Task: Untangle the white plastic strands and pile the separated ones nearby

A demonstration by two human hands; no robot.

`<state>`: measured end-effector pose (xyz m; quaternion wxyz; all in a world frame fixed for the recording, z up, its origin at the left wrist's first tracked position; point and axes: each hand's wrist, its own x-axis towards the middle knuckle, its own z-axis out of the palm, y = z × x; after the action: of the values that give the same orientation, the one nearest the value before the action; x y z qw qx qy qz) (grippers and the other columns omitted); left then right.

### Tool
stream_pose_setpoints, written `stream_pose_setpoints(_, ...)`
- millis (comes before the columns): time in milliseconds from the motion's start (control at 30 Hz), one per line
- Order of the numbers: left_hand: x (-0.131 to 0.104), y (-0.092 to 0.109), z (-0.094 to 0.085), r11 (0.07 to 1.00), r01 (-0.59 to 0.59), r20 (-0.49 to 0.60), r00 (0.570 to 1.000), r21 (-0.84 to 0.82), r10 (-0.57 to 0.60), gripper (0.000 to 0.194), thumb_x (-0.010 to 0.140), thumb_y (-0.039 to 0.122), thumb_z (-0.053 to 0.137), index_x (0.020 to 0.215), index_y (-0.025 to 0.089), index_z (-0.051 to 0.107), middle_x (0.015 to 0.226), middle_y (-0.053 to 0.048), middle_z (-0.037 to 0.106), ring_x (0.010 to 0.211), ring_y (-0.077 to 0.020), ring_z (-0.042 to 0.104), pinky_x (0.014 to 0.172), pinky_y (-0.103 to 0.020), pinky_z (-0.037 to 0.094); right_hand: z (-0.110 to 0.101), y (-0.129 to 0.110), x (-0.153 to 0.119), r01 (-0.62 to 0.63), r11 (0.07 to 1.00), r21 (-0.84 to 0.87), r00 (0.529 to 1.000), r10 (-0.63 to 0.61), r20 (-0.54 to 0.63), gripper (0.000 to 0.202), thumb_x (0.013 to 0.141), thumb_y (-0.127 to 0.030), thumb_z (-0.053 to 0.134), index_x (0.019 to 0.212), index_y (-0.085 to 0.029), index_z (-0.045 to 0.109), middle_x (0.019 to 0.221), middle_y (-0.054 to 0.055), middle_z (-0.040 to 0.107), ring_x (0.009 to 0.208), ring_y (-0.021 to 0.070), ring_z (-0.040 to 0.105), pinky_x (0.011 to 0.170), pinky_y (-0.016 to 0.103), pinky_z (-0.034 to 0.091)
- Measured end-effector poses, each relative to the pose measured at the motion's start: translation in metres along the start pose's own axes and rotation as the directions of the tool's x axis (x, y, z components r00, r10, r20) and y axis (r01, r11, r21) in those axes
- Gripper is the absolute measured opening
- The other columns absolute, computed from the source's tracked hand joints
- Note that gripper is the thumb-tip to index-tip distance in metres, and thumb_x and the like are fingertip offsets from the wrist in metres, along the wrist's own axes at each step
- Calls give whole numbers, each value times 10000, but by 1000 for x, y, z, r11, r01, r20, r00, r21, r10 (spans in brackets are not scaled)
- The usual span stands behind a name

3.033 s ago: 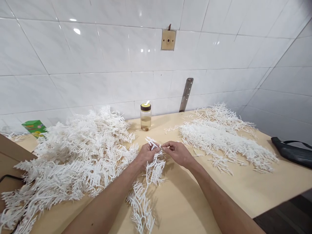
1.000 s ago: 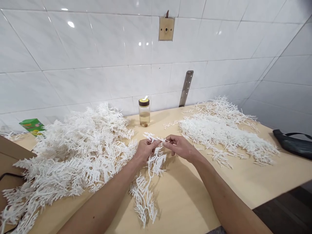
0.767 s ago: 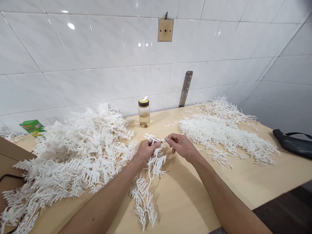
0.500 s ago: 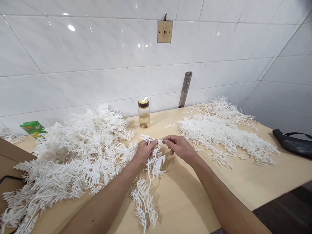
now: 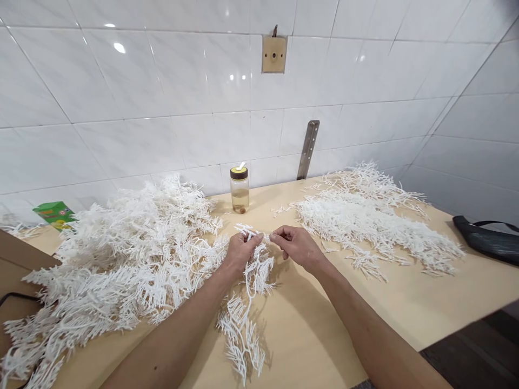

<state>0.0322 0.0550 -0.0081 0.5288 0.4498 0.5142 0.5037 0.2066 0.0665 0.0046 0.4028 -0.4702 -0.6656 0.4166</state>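
A white branching strand [image 5: 252, 281] hangs from my left hand [image 5: 240, 253], whose thumb and fingers are closed on its upper part. My right hand [image 5: 295, 247] is just to the right, thumb and forefinger pinched at the strand's thin tip. The strand's lower end [image 5: 242, 337] spreads toward the table's front edge. A large heap of similar white strands [image 5: 133, 254] lies left of my left hand. Beyond my right hand lies a flatter pile of white pieces [image 5: 365, 216].
On the pale tabletop [image 5: 308, 324], a lidded jar of liquid [image 5: 240, 190] stands near the tiled wall. A metal strip [image 5: 308, 150] leans there. At the left are a green box [image 5: 54, 214] and brown cardboard [image 5: 20, 254]; a black bag [image 5: 486, 237] lies far right.
The fingertips of my right hand have shifted very slightly, still pinched near my left hand. The hanging strand has swayed a little at its lower end.
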Motion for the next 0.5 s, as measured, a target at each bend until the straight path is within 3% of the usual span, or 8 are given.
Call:
stream_pose_setpoints(133,0,2,-1,999,36,29,999,-32,-35,439,646,514,778,608,181,494,433,74,389,371,-63,335,412,-222,256,-1,-7,-3,22,1000,1,1000,-22,4,250,774,-440,666,790,-191,658,700,-3,625,472,99,517,433,227,459)
stream_pose_setpoints(233,0,1,-2,999,27,65,998,-27,-25,435,656,513,769,606,180,492,430,77,378,366,-57,319,410,-220,252,-3,-6,-3,13,993,114,991,-28,132,298,783,-475,673,823,-181,664,727,-5,621,475,87,521,447,228,460)
stream_pose_setpoints(300,1,-1,-2,1000,8,85,996,-20,-6,420,663,516,763,635,174,519,443,72,397,376,-62,336,412,-219,259,-5,-3,-2,-41,973,228,982,-3,188,351,805,-522,651,812,-171,656,679,-14,587,484,85,514,449,223,453)
stream_pose_setpoints(400,0,-2,-1,1000,-23,99,995,10,22,418,674,533,751,682,163,557,476,57,447,404,-74,381,428,-219,283,-5,1,1,-141,924,354,983,88,161,380,754,-537,709,792,-168,625,584,-40,529,491,84,480,418,203,420)
stream_pose_setpoints(500,-2,-1,0,995,-68,90,994,66,62,422,681,546,738,703,156,579,529,38,505,456,-90,432,461,-224,323,-2,2,2,-200,909,365,973,140,183,409,668,-501,794,827,-162,629,527,-64,495,462,74,443,397,192,382)
